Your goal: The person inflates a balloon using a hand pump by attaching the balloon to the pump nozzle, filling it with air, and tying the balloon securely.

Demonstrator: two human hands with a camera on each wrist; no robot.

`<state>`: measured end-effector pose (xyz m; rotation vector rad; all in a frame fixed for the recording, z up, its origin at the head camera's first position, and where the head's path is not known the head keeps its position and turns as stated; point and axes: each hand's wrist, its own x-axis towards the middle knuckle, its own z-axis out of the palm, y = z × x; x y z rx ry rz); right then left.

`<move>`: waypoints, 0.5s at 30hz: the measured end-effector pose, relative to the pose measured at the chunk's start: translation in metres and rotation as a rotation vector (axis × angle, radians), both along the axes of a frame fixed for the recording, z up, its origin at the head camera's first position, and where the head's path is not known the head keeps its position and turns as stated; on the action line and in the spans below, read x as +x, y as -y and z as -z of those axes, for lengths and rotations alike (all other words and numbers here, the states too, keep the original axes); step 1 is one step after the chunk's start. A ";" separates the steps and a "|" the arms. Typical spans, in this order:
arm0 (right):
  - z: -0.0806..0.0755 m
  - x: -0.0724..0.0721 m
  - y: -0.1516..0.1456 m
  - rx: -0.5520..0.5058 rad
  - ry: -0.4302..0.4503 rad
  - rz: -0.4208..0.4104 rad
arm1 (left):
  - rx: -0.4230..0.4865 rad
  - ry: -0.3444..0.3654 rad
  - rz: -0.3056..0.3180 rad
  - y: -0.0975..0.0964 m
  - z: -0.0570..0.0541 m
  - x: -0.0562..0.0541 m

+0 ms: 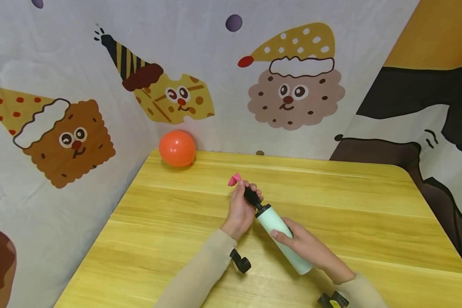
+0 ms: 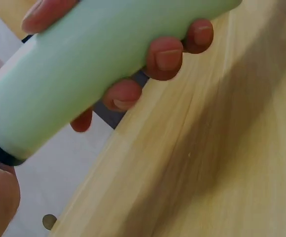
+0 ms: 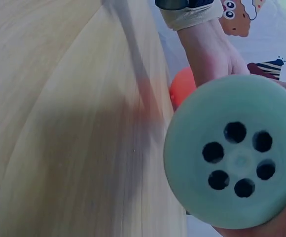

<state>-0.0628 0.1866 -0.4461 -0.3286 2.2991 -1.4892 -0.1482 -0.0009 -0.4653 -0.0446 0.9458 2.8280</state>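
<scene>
A mint-green hand balloon pump (image 1: 274,226) with a black nozzle end (image 1: 251,196) slants over the wooden table. My right hand (image 1: 309,247) grips its body, with fingertips (image 2: 166,59) curled round the tube in the left wrist view. At the nozzle end, my left hand (image 1: 241,210) pinches a limp, uninflated pink balloon (image 1: 235,179) with its fingers around the black tip. How far the balloon's neck sits on the nozzle is hidden by the fingers. The right wrist view faces the pump's base (image 3: 240,161), which has several round holes.
An inflated orange-red balloon (image 1: 177,148) rests at the table's back left corner. Behind the wooden table (image 1: 331,192) hangs a cloth (image 1: 223,77) printed with cartoon biscuits. Black wrist devices (image 1: 240,261) are strapped at both sleeves.
</scene>
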 end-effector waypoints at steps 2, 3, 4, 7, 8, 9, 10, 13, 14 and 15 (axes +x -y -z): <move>-0.001 0.000 0.001 -0.012 0.010 -0.002 | 0.040 0.021 0.015 0.001 -0.001 0.000; -0.001 0.000 0.001 -0.018 0.013 -0.003 | 0.069 0.029 0.026 0.002 -0.002 0.000; -0.002 0.000 0.001 -0.027 0.018 -0.006 | 0.104 0.035 0.037 0.003 -0.003 0.000; -0.003 -0.001 0.000 -0.053 0.030 -0.020 | 0.236 0.045 0.078 0.006 -0.005 0.000; -0.003 -0.001 0.000 -0.068 0.038 -0.023 | 0.270 0.038 0.091 0.007 -0.005 0.000; -0.003 -0.001 -0.001 -0.084 0.048 -0.027 | 0.295 0.022 0.102 0.008 -0.005 0.000; -0.003 -0.001 -0.001 -0.100 0.058 -0.028 | 0.312 0.004 0.113 0.009 -0.006 0.000; -0.004 -0.002 -0.002 -0.151 0.093 -0.029 | 0.316 -0.063 0.142 0.011 -0.005 -0.001; -0.004 -0.002 -0.001 -0.169 0.107 -0.030 | 0.307 -0.082 0.146 0.011 -0.005 -0.002; -0.004 -0.002 -0.001 -0.180 0.116 -0.034 | 0.300 -0.094 0.148 0.011 -0.005 -0.002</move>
